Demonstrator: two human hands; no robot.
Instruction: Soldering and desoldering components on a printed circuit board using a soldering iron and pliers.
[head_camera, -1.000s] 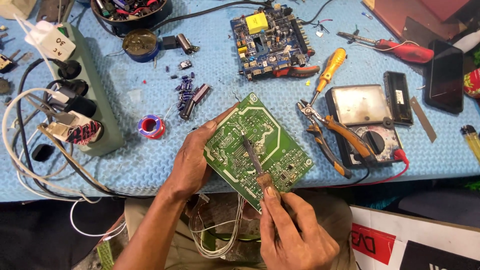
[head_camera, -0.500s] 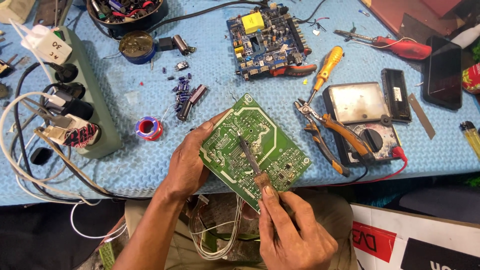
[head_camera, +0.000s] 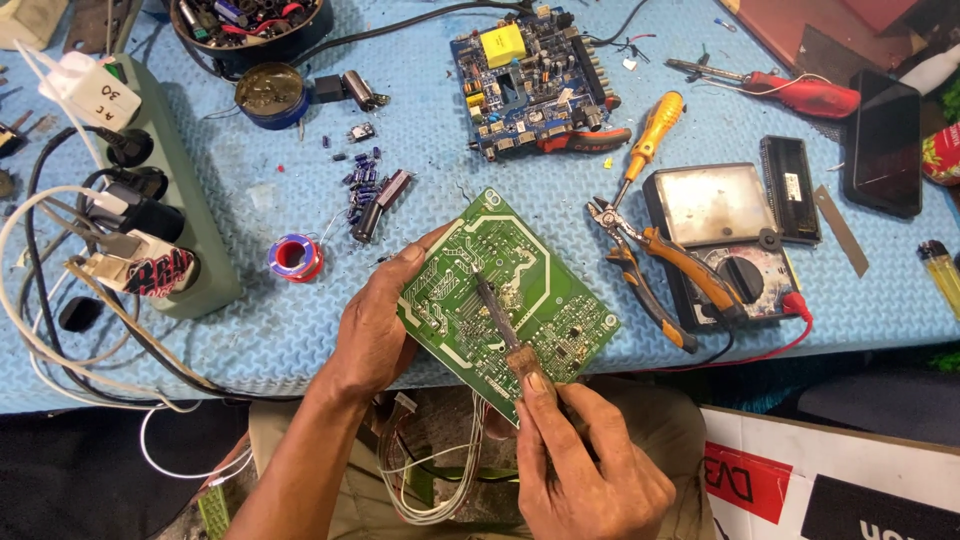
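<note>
While the left hand (head_camera: 375, 325) gripped the near-left edge of the green circuit board (head_camera: 505, 300), thumb on top and fingers curled underneath out of sight, the right hand (head_camera: 585, 465) pinched the wooden handle of a soldering iron (head_camera: 505, 335), fingers closed around it. The iron's tip lay on the middle of the board; exactly which joint it touched was too small to make out. The board was tilted above the near edge of the blue foam mat (head_camera: 300, 330), partly over the person's lap. White wires (head_camera: 440, 470) hung beneath the board, their ends hidden. Left of the board sat a small red spool (head_camera: 296, 257) and a green power strip (head_camera: 185, 240), cut off by the frame. Right of the board lay orange pliers (head_camera: 650, 270) and a meter (head_camera: 730, 250). Beyond the board rested a blue circuit board (head_camera: 530, 75) and an orange screwdriver (head_camera: 645, 150).
</note>
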